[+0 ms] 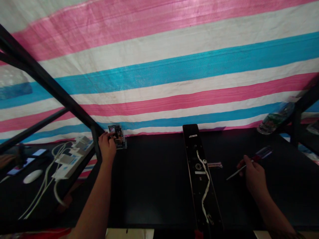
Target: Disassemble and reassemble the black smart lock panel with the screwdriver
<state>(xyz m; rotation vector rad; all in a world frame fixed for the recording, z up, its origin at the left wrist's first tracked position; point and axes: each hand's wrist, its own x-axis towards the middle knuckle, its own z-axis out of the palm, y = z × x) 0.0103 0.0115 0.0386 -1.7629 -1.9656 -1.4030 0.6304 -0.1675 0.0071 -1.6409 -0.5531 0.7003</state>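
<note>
My left hand (107, 146) reaches to the back left of the black table, its fingers closed on the left side of a small dark printed card or packet (120, 141). Part of that item is blurred, so its exact kind is unclear. In my right hand (255, 174) is a screwdriver (263, 152) with a clear handle, its thin shaft pointing left and down. Between my hands lies a long black panel (189, 159) with a whitish cable (206, 189) running along it. A small shiny strip (215, 165) sticks out beside the panel's right edge.
A striped plastic sheet (159, 76) hangs behind the table (149, 186). At the left are a black metal frame (62, 93), a white power strip (72, 162) with cables, a white mouse (33, 176) and a phone (27, 162). A plastic bottle (275, 119) leans at the back right.
</note>
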